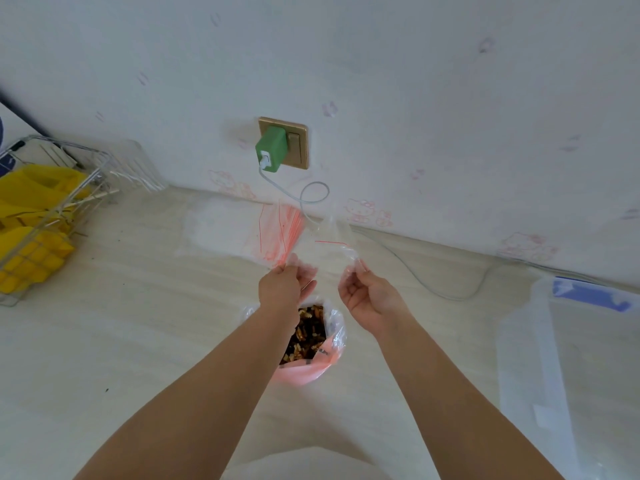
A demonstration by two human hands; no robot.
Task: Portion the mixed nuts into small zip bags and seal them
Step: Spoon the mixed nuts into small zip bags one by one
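One small clear zip bag (pixel 330 249) with a red seal line is held up above the middle of the tabletop (pixel 138 323), toward its far edge. It is pinched at its near corners by two hands: the left hand (pixel 285 284) is seen from the back, fingers curled onto the bag's left corner, and the right hand (pixel 367 296) is turned palm-up, thumb and fingertips closed on the right corner. Both forearms are stretched forward from the near edge. One stack of spare zip bags (pixel 277 233) lies flat by the far edge, just left of the held bag; their number cannot be counted. One open pink bag of mixed nuts (pixel 310 336) stands below the hands, mid-table. One wire rack (pixel 45 216) with yellow contents sits at the left edge, and one clear plastic container (pixel 568 375) at the right edge. One green charger (pixel 272 150) is plugged into the wall socket. No readable writing is visible.
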